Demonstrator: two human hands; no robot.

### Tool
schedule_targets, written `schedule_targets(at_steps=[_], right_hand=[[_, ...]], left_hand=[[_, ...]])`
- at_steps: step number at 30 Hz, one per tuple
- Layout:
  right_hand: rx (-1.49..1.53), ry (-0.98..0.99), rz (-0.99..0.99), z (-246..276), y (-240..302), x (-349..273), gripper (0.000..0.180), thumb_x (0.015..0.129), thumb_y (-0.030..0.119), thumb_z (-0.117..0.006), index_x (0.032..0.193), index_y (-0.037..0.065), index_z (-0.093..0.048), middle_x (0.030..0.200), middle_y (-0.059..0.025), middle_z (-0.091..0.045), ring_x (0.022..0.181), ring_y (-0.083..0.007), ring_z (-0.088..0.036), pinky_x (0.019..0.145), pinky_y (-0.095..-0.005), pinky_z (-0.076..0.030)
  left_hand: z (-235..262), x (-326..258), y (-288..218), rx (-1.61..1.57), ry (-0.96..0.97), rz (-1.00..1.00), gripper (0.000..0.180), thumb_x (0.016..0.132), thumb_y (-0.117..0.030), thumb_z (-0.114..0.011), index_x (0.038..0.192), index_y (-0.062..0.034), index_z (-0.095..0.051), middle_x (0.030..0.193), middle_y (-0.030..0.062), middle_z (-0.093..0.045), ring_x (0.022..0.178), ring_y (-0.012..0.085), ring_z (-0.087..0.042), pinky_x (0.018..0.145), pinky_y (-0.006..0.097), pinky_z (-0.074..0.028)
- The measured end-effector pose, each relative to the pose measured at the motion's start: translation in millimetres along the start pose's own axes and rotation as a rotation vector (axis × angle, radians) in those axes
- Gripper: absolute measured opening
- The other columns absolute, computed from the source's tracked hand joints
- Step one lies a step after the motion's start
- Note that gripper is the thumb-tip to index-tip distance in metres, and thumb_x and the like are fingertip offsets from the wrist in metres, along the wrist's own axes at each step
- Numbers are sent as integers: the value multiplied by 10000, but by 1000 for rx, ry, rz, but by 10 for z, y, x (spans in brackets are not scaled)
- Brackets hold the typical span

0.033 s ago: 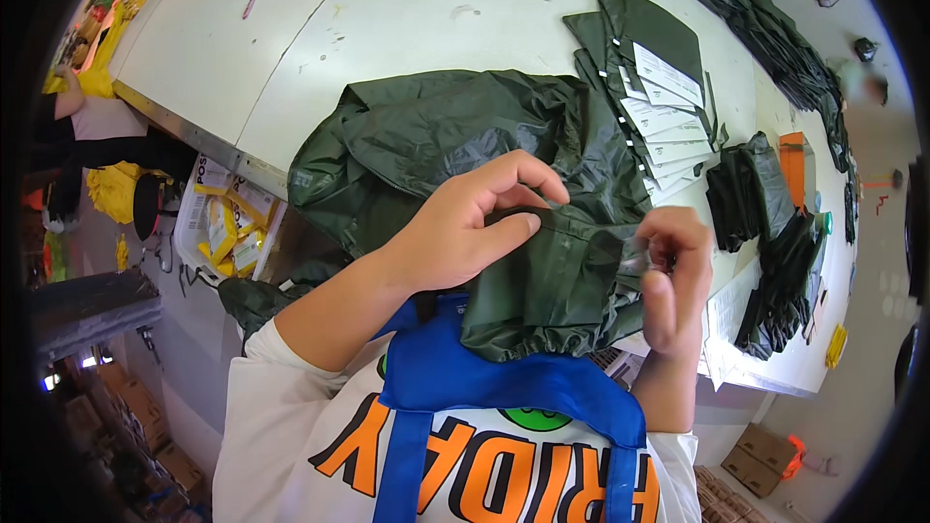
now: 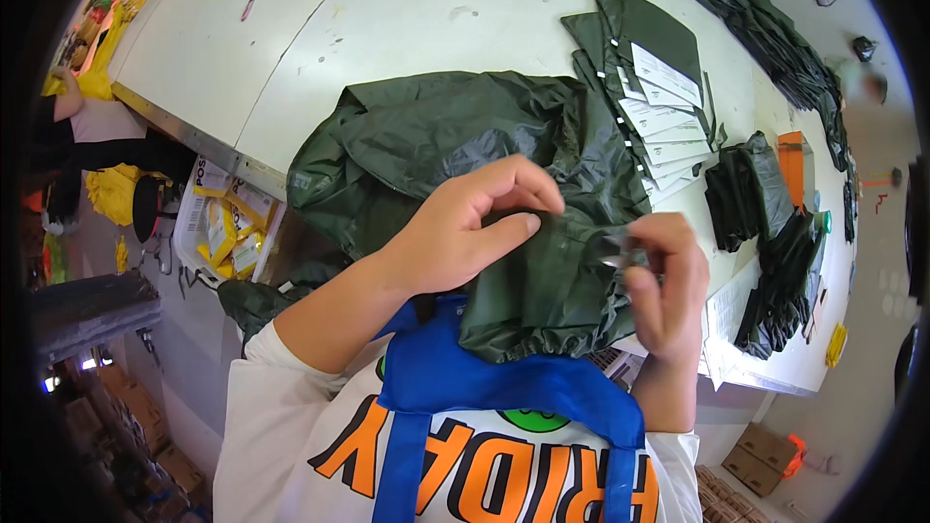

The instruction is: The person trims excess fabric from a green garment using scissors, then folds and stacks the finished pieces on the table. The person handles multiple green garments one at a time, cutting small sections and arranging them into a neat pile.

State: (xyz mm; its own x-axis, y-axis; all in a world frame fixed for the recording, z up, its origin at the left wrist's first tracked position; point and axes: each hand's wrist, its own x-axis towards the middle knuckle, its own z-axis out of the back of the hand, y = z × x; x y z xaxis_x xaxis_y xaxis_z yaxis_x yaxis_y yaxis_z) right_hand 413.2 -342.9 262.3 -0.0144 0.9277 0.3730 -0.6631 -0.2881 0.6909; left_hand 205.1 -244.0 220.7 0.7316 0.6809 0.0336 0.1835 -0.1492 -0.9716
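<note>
A dark green waterproof garment (image 2: 465,126) lies bunched on the table's near side and hangs over the edge against my apron. My left hand (image 2: 475,223) rests on it, thumb and fingers pinching a fold along a seam. To the right of that fold, my right hand (image 2: 668,276) is curled round a small, shiny metal tool, apparently thread snips (image 2: 614,250), blurred by motion. The tool's tip points left at the garment; whether it touches the cloth I cannot tell. An elasticated, gathered edge (image 2: 557,341) of the garment hangs below my hands.
Beyond the garment, flat green pieces (image 2: 662,29) with white printed cards (image 2: 668,116) lie fanned on the white table (image 2: 387,10). Folded dark garments (image 2: 741,194) lie to the right. A white bin (image 2: 194,218) of yellow packets stands below the left edge; another person (image 2: 102,116) is farther left.
My right hand has shifted slightly left with the metal tool, closer to the held fold. The left hand has barely moved.
</note>
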Motion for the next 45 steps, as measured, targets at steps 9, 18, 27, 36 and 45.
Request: schedule_targets(at_steps=[9,18,27,36,45], right_hand=[[-306,-60,96,-130,187,-29,366,621,120,-797,948,26,-662,802,-76,-625,680,-229,-598,589,-323,-470],[-258,-101,96,-195,171,-47,349,629,110,-791,943,23,-668,791,-77,-629,651,-227,-592,565,-319,-467],[-36,-155,69,-229,-26,-119,325,686,97,-778,975,8,-659,851,-70,-634,671,-159,-570,573,-270,-436],[613,353,-485,-136,-402,-246,685,454,307,-935,969,36,-573,870,6,-532,776,-96,-457,672,-252,-380],[480,-531,-271,-599,-641,-70,317,642,-165,-572,710,84,-388,686,14,-388,645,-87,-375,625,-210,-323]], left_hand=[[-27,-32,-106,-30,2,126,138,888,13,-547,1012,20,-608,953,42,-638,876,64,-578,785,207,-455],[-64,-40,-159,-17,9,89,109,887,5,-561,995,2,-582,924,16,-607,860,48,-567,767,188,-441],[-48,-25,-132,-42,-1,154,114,885,6,-560,996,-3,-580,928,11,-610,870,39,-565,768,186,-439],[-45,4,-136,620,69,-322,301,717,35,-658,987,-94,-629,879,60,-608,763,226,-589,653,305,-493],[-126,-85,86,837,-17,-490,433,748,-194,-748,1078,-48,-509,1043,150,-472,1007,321,-490,878,399,-423]])
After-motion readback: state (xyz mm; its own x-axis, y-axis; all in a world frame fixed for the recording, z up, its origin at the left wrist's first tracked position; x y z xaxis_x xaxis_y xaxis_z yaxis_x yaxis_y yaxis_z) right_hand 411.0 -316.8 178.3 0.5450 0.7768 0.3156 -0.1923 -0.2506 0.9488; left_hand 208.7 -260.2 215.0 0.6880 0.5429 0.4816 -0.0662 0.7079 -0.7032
